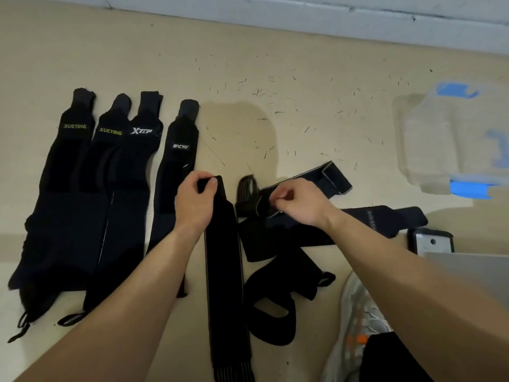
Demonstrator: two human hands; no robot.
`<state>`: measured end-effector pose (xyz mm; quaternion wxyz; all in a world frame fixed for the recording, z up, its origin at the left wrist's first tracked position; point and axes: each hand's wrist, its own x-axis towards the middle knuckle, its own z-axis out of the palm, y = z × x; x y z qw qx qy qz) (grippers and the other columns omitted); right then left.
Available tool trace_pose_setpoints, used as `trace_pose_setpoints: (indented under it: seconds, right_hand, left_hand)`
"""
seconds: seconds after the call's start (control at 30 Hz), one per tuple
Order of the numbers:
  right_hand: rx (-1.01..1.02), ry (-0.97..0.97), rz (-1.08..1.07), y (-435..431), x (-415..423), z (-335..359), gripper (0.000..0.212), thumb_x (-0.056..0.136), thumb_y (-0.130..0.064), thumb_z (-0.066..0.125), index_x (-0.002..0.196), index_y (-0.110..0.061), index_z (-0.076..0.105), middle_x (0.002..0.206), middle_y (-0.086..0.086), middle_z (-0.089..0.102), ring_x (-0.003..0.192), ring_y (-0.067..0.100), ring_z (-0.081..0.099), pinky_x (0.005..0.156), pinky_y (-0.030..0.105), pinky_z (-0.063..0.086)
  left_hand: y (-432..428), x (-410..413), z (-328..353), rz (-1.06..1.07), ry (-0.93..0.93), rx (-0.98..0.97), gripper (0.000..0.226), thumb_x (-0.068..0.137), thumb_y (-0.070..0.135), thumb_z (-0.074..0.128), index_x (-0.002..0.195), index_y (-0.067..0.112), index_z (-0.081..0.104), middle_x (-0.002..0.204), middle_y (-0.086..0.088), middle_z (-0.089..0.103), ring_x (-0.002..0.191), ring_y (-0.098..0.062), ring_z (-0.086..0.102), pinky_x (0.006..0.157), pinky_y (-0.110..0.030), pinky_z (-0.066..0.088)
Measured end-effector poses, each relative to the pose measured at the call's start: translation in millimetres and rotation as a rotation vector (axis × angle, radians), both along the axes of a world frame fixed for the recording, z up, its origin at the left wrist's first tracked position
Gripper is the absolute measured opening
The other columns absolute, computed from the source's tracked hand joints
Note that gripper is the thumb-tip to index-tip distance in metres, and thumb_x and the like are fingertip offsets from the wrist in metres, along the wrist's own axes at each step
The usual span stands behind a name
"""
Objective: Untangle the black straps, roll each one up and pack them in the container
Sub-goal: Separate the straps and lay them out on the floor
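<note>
Several black straps (82, 205) lie flat side by side on the beige floor at the left, with printed labels near their far ends. A long black strap (224, 271) runs straight down the middle. My left hand (194, 201) pinches its far end. To the right, a tangled heap of black straps (278, 244) lies crossed over itself. My right hand (296, 201) pinches a strap edge near a metal ring on top of that heap. A clear plastic container (446, 139) with blue clips stands at the far right.
A pale wall base (303, 15) runs along the far edge. Small dark fibres (275, 106) litter the floor. A dark-framed grey object (431, 241) and a grey slab (468, 263) lie at the right. A light shoe (355, 321) and dark clothing show at the bottom right.
</note>
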<state>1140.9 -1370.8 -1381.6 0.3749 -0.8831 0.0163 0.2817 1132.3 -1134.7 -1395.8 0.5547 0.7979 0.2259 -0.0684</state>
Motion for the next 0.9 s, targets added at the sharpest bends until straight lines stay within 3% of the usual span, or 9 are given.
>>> trace_pose_setpoints:
  seconds: [0.1, 0.23, 0.33, 0.43, 0.53, 0.6, 0.73, 0.9]
  right_hand:
    - [-0.265, -0.223, -0.264, -23, 0, -7, 0.023, 0.084, -0.014, 0.058, 0.100, -0.024, 0.072, 0.107, -0.003, 0.066, 0.105, 0.023, 0.061, 0.088, 0.034, 0.051]
    - [-0.495, -0.026, -0.187, -55, 1, -23, 0.051, 0.088, -0.024, 0.066, 0.136, -0.018, 0.052, 0.141, 0.010, 0.040, 0.128, 0.035, 0.042, 0.099, 0.044, 0.046]
    - [-0.509, -0.044, -0.173, -64, 2, -35, 0.056, 0.087, -0.028, 0.073, 0.136, -0.015, 0.050, 0.142, 0.010, 0.041, 0.125, 0.034, 0.044, 0.097, 0.043, 0.047]
    - [-0.573, -0.152, -0.156, -65, 4, -40, 0.041, 0.091, -0.023, 0.068, 0.129, -0.012, 0.056, 0.133, 0.011, 0.051, 0.113, 0.033, 0.053, 0.085, 0.039, 0.048]
    - [-0.518, -0.222, -0.242, -65, 5, -38, 0.023, 0.097, -0.017, 0.052, 0.116, -0.011, 0.064, 0.114, 0.013, 0.064, 0.090, 0.031, 0.055, 0.072, 0.033, 0.041]
    - [-0.452, -0.222, -0.333, -65, 5, -33, 0.025, 0.100, -0.018, 0.049, 0.119, -0.014, 0.066, 0.106, 0.012, 0.069, 0.090, 0.034, 0.060, 0.073, 0.034, 0.044]
    - [-0.264, -0.256, -0.387, -64, 4, -10, 0.018, 0.102, -0.018, 0.055, 0.113, -0.013, 0.069, 0.094, 0.005, 0.070, 0.090, 0.031, 0.065, 0.076, 0.030, 0.044]
    - [0.018, -0.231, -0.454, -50, 11, 47, 0.007, 0.095, -0.015, 0.065, 0.094, -0.019, 0.070, 0.083, 0.001, 0.072, 0.077, 0.021, 0.069, 0.068, 0.024, 0.051]
  left_hand:
    - [0, 1, 1, -0.013, 0.000, -0.020, 0.012, 0.098, 0.029, 0.066, 0.097, 0.041, 0.067, 0.100, 0.003, 0.071, 0.099, -0.019, 0.069, 0.096, -0.048, 0.057]
    - [-6, 1, 2, 0.012, 0.022, -0.039, 0.014, 0.100, 0.026, 0.064, 0.097, 0.039, 0.065, 0.100, 0.002, 0.068, 0.099, -0.019, 0.067, 0.096, -0.044, 0.057]
    - [-9, -1, -2, 0.007, 0.051, -0.056, 0.009, 0.100, 0.025, 0.064, 0.104, 0.033, 0.067, 0.103, 0.000, 0.069, 0.099, -0.018, 0.068, 0.095, -0.044, 0.058]
    - [-9, -4, -5, -0.027, 0.085, -0.060, 0.010, 0.099, 0.027, 0.065, 0.108, 0.030, 0.069, 0.105, -0.001, 0.071, 0.101, -0.022, 0.070, 0.095, -0.048, 0.059]
    - [-10, -5, -7, -0.031, 0.092, -0.055, 0.013, 0.099, 0.028, 0.065, 0.111, 0.029, 0.069, 0.107, 0.001, 0.071, 0.104, -0.021, 0.069, 0.097, -0.047, 0.057]
    - [-11, -5, -5, -0.031, 0.092, -0.055, 0.014, 0.099, 0.027, 0.065, 0.112, 0.028, 0.069, 0.107, 0.000, 0.071, 0.105, -0.021, 0.068, 0.098, -0.046, 0.057]
    - [-10, -5, 12, -0.070, 0.048, 0.007, 0.011, 0.100, 0.026, 0.065, 0.110, 0.028, 0.068, 0.101, 0.000, 0.070, 0.099, -0.019, 0.068, 0.093, -0.041, 0.058]
    - [-4, -4, 55, -0.141, -0.035, 0.136, 0.011, 0.099, 0.027, 0.066, 0.109, 0.024, 0.069, 0.084, 0.006, 0.063, 0.079, -0.011, 0.059, 0.073, -0.027, 0.047]
